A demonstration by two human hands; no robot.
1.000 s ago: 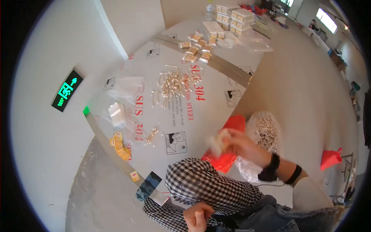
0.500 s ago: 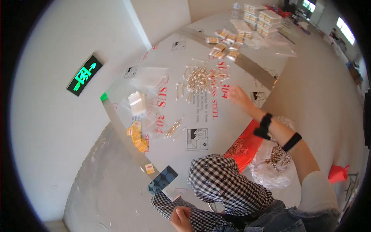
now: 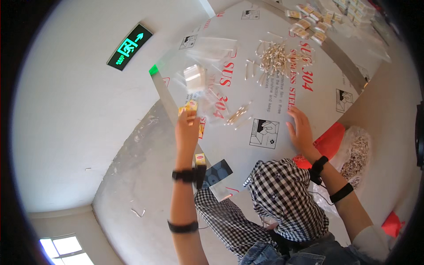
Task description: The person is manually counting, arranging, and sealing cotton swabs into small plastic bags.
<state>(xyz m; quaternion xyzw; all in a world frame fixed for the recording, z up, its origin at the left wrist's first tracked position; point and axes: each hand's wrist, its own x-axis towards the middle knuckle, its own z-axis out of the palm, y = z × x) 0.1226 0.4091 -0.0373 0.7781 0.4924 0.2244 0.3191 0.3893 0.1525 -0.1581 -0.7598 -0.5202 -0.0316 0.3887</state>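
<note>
Small yellow packets lie in an overlapping row by the left edge of the film-covered table; the row's long axis runs roughly away from the person, nearly along that edge. The left hand reaches over them, fingers pointing away and slightly curled, fingertips at the packets; I cannot tell whether it grips one. The right hand hangs palm down near the table's right edge, fingers loosely bent and apart, pointing away, with nothing visible in its grasp; contact with the film is unclear. Between the hands, a small bunch of cotton swabs slants from lower left to upper right. Beyond, a larger swab heap points every way.
</note>
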